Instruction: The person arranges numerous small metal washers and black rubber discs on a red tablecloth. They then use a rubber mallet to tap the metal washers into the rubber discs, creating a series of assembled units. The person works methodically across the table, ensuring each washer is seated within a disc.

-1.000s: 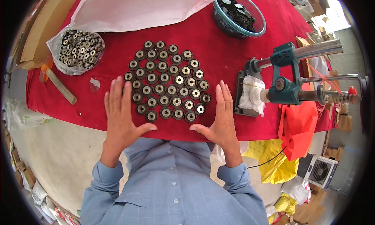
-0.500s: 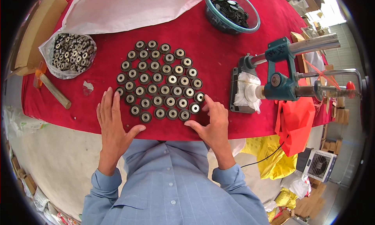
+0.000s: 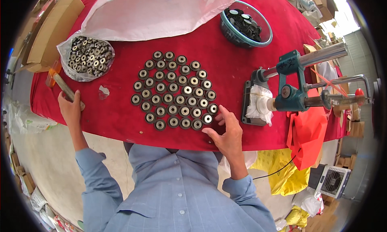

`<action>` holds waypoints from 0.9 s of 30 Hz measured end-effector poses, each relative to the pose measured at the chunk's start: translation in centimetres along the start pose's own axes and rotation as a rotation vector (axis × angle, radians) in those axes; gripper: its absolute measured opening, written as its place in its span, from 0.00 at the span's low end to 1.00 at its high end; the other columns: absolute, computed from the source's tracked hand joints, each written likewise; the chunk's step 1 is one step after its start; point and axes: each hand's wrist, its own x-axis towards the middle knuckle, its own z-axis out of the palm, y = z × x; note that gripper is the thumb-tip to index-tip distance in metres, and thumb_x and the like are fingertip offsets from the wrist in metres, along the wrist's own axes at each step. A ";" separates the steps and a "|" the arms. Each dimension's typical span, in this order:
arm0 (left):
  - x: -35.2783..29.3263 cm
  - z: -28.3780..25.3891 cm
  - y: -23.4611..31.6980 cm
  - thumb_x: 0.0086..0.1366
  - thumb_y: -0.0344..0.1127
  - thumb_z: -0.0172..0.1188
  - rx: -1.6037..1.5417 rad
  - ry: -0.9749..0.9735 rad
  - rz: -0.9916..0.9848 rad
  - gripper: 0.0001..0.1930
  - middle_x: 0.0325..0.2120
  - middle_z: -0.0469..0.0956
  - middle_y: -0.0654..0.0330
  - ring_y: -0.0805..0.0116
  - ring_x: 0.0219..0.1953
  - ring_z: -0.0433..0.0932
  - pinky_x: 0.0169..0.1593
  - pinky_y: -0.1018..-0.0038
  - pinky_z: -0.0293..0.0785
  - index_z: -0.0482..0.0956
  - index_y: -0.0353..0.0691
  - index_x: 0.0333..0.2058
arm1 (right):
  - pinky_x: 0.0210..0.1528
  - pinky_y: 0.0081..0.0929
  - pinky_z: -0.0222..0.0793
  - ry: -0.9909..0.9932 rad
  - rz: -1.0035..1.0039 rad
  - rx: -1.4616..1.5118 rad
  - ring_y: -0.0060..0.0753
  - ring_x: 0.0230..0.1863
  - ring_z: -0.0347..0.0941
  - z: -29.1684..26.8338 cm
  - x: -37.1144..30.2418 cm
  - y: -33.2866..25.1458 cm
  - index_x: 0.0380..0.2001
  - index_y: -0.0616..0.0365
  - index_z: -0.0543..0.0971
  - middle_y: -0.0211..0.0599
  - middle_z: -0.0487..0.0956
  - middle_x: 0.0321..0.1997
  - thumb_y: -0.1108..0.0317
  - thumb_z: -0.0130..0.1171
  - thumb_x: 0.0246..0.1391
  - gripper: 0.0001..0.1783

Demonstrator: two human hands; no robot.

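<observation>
My left hand [image 3: 71, 109] has its fingers and thumb around the wooden handle of a hammer [image 3: 63, 86] with an orange head, which lies at the table's left. Many round metal bearings seated in black rings [image 3: 173, 99] stand close together in a rounded cluster on the red cloth. My right hand [image 3: 229, 133] rests at the cluster's lower right edge, its thumb and fingers apart and curved, holding nothing. The nearest bearing [image 3: 207, 118] sits just left of its fingers.
A plastic bag of loose bearings [image 3: 89, 58] stands upper left beside a cardboard box [image 3: 56, 34]. A bowl of black discs [image 3: 266, 42] sits at the back, by a white sheet [image 3: 161, 22] with several discs. A green hand press [image 3: 292, 91] stands at right on the red cloth [image 3: 121, 115].
My left hand has left the cluster's left side, moved left and closed on the hammer handle. My right hand stays by the cluster. The view has shifted slightly.
</observation>
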 end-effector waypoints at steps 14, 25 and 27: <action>-6.0 -8.8 2.5 0.66 0.40 0.64 -1.108 -0.191 -0.105 0.34 0.38 0.77 0.63 0.79 0.32 0.75 0.34 0.84 0.71 0.70 0.31 0.68 | 0.49 0.31 0.78 0.206 -0.013 0.311 0.30 0.43 0.80 0.8 -1.3 2.2 0.62 0.62 0.80 0.39 0.84 0.47 0.75 0.66 0.65 0.23; -27.9 -7.6 20.4 0.73 0.43 0.66 -1.345 -0.692 0.330 0.34 0.43 0.81 0.56 0.66 0.47 0.84 0.51 0.67 0.82 0.64 0.31 0.69 | 0.64 0.42 0.75 -0.297 -0.194 0.712 0.42 0.60 0.79 0.9 -5.4 -10.2 0.80 0.64 0.58 0.52 0.76 0.62 0.57 0.63 0.72 0.43; -28.7 -5.7 21.8 0.73 0.46 0.68 -1.246 -0.617 0.559 0.32 0.41 0.82 0.51 0.61 0.43 0.86 0.49 0.66 0.83 0.71 0.29 0.65 | 0.62 0.40 0.76 -0.180 -0.028 0.837 0.39 0.58 0.79 0.7 -6.3 -9.5 0.80 0.65 0.57 0.50 0.76 0.60 0.56 0.63 0.73 0.44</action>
